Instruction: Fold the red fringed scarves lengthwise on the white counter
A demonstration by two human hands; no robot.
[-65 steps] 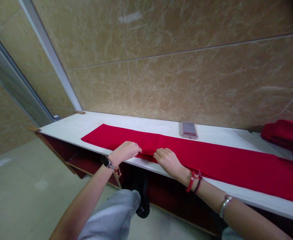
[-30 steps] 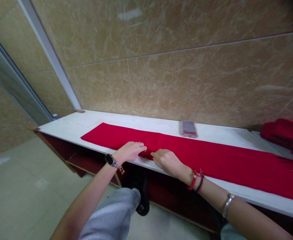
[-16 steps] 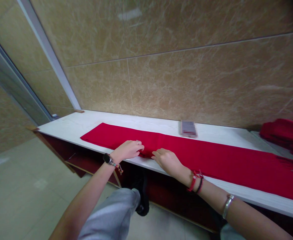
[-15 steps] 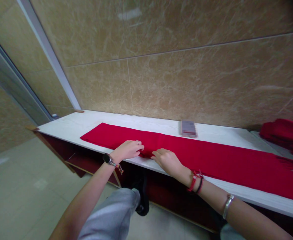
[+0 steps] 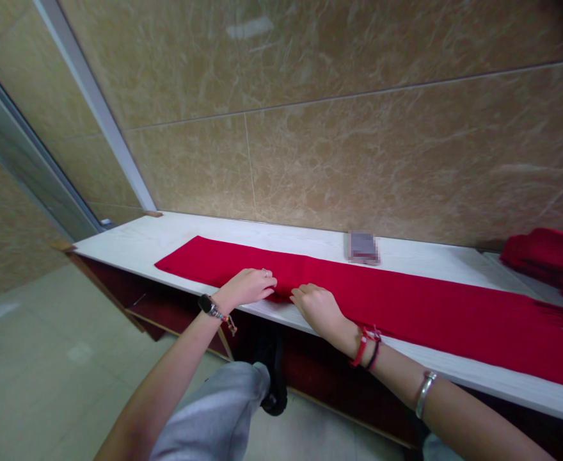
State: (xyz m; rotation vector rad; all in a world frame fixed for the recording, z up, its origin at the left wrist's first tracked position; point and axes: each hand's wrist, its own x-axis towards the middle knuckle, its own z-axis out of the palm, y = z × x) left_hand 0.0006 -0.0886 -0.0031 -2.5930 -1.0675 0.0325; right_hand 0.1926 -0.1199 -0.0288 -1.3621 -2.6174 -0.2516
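Observation:
A long red scarf (image 5: 435, 307) lies folded lengthwise and flat along a white countertop (image 5: 118, 250), with what looks like fringe at its right end. My left hand (image 5: 247, 287), with a ring and a watch at the wrist, has its fingers curled onto the scarf's near edge and pinches it. Just to the right, my right hand (image 5: 318, 308) is closed on the same near edge, fingertips bent down into the fabric. A small gap with a slight pucker in the cloth separates the two hands. The fingertips are partly hidden.
A pixelated flat item (image 5: 363, 248) lies behind the scarf, near the tiled wall (image 5: 310, 166). More folded red cloth (image 5: 545, 262) is piled at the back right. Open dark red shelves (image 5: 171, 317) sit below the counter, and my leg (image 5: 214, 410) is in front of them.
My right forearm has shifted a little to the left, and the right hand's fingers are slightly more curled. The left hand and the scarf look nearly the same.

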